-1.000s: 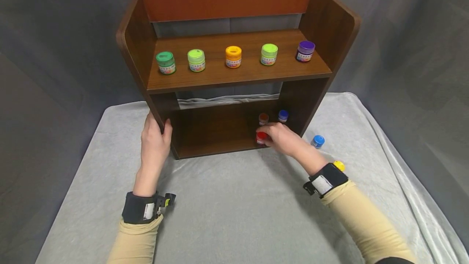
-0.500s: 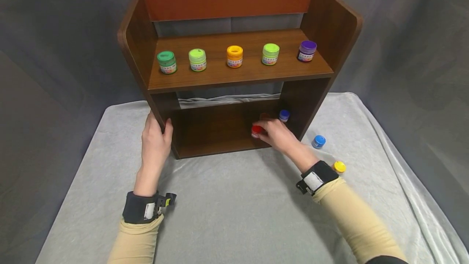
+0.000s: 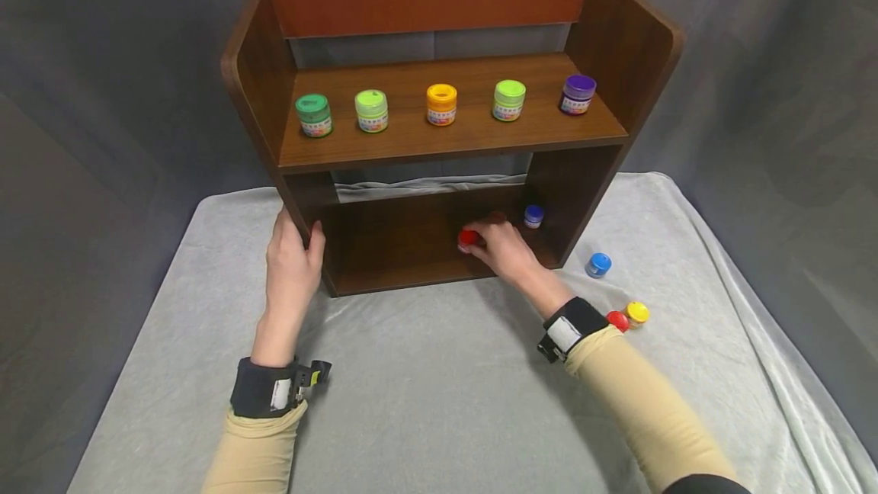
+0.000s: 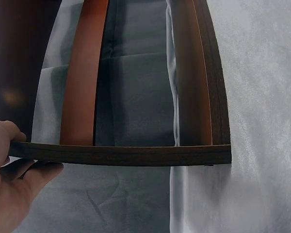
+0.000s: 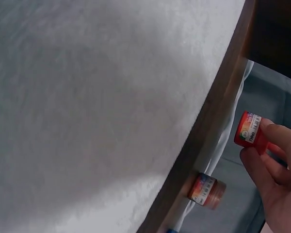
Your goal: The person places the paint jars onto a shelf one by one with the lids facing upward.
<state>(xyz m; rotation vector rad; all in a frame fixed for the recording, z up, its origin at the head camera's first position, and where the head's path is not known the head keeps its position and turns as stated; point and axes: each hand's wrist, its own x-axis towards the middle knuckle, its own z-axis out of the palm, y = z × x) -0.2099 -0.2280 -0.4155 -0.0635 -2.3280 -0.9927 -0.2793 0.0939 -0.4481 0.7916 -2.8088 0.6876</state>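
Note:
A dark brown wooden shelf (image 3: 384, 160) stands on the cloth-covered table. My left hand (image 3: 291, 273) grips its left side panel (image 4: 131, 155), thumb on the inner face and fingers outside. Over the lower board my right hand (image 3: 506, 251) pinches a small red paint jar (image 5: 249, 128) between thumb and fingers; the right wrist view has it off the board. Nearby on that board stands a brown paint jar (image 5: 207, 190), mostly hidden behind the hand in the head view. To its right is a dark blue jar (image 3: 533, 216).
On the upper board several jars stand in a row: dark green (image 3: 314, 115), light green (image 3: 372, 110), orange (image 3: 441, 104), another light green (image 3: 508, 100) and purple (image 3: 578, 94). Right of the shelf, blue (image 3: 599, 265), yellow (image 3: 637, 314) and red (image 3: 617, 320) jars sit on the cloth (image 3: 425, 387).
My right hand has carried the red jar leftward and slightly back over the lower board. Its moving arm has uncovered another red jar on the cloth. The left hand keeps its grip.

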